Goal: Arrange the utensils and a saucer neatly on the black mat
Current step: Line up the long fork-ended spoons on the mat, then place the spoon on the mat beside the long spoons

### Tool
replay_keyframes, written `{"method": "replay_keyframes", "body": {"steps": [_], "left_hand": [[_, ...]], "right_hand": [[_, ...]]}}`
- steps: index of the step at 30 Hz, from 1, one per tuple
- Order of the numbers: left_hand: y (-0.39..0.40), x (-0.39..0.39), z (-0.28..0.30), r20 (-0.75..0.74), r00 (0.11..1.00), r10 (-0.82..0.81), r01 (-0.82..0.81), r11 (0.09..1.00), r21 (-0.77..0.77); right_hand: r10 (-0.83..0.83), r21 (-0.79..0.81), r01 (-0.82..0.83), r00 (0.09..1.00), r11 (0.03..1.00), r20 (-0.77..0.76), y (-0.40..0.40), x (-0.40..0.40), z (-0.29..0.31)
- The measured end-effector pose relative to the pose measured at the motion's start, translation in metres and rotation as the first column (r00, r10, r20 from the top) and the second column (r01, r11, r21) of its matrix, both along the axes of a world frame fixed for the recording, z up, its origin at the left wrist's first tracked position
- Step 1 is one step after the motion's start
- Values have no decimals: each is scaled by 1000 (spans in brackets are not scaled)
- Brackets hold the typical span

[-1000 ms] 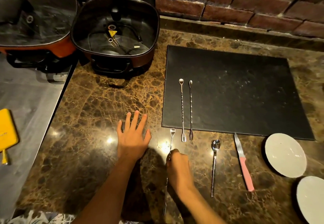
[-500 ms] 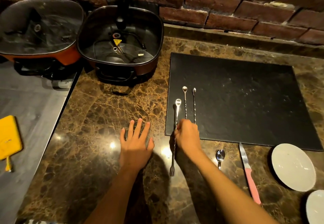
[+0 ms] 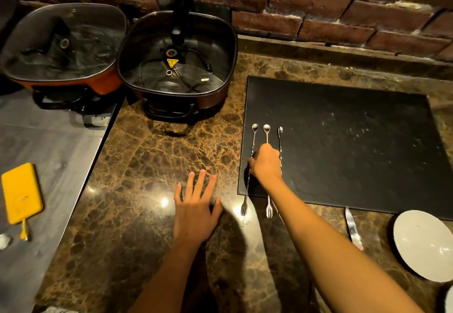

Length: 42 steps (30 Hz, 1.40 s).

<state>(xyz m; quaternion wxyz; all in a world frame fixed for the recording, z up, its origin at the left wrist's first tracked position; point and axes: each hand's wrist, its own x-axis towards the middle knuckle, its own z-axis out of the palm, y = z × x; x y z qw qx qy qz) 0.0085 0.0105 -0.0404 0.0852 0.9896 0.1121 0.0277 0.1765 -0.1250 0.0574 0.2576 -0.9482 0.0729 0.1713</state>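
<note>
The person's right hand point(image 3: 266, 164) is reaching over the near left corner of the rectangular black mat point(image 3: 343, 146), fingers curled down around the twisted stem of a long silver spoon-and-fork stirrer point(image 3: 252, 141), the leftmost of three. That stirrer is lying along the mat's left edge, spoon end up on the mat and fork end hanging off onto the brown marble counter point(image 3: 152, 165). A second silver stirrer point(image 3: 266, 132) and a third silver stirrer point(image 3: 280, 138) are lying just beside it, parallel, their middles hidden under the hand. The left hand point(image 3: 196, 211) is resting flat on the counter, fingers spread wide and holding nothing. Off the mat's near edge, a steel-bladed knife point(image 3: 352, 229) is sitting partly behind the right forearm, and a round white saucer point(image 3: 424, 244) is waiting near the counter's right side.
</note>
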Motion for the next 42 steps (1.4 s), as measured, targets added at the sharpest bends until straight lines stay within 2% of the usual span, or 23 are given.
{"method": "replay_keyframes", "body": {"steps": [3, 5, 8, 12, 16, 18, 21, 22, 24, 26, 29, 32, 35, 42], "left_hand": [[0, -1, -2, 80, 996, -25, 25, 1000, 6], [0, -2, -4, 113, 992, -48, 45, 999, 31], [0, -1, -1, 63, 998, -14, 15, 1000, -15], [-2, 1, 11, -52, 999, 8, -10, 999, -38], [-34, -1, 31, 61, 998, 24, -14, 987, -162], [-76, -4, 39, 166, 979, -120, 152, 969, -195], [-143, -21, 37, 280, 851, -445, 504, 841, -196], [-159, -29, 33, 269, 811, -520, 572, 800, -180], [-176, -38, 26, 150, 765, -626, 644, 748, -160], [-179, -39, 23, 16, 745, -667, 663, 737, -133], [-178, -33, 20, -78, 734, -675, 667, 737, -106], [-181, -30, 19, -122, 747, -654, 636, 755, -156], [-182, -27, 19, -161, 746, -646, 623, 763, -173], [-180, -25, 19, -159, 725, -670, 660, 742, -116]], "right_hand": [[-75, 137, 71, 997, 988, 26, -31, -18, 6], [-113, 165, 101, 991, 981, 66, -66, -42, 10], [-197, 143, 183, 976, 973, 89, -128, -89, 9], [-168, 68, 170, 985, 983, -35, -169, -144, 3], [-83, -57, 80, 996, 995, -45, -173, -169, 0], [-78, -73, 76, 997, 994, -24, -172, -173, -1], [-78, -93, 78, 997, 993, 12, -175, -176, -3], [-86, -85, 87, 996, 993, 24, -178, -177, -2], [-91, -95, 95, 995, 991, 44, -185, -178, -2], [-69, -133, 76, 996, 988, 55, -192, -177, -4], [-23, -141, 30, 999, 990, 50, -198, -171, -6], [15, -132, -9, 999, 991, 44, -201, -162, -6], [39, -59, -34, 994, 998, 101, -199, -137, -2], [160, -98, -145, 973, 984, 167, -169, -16, 1]]}}
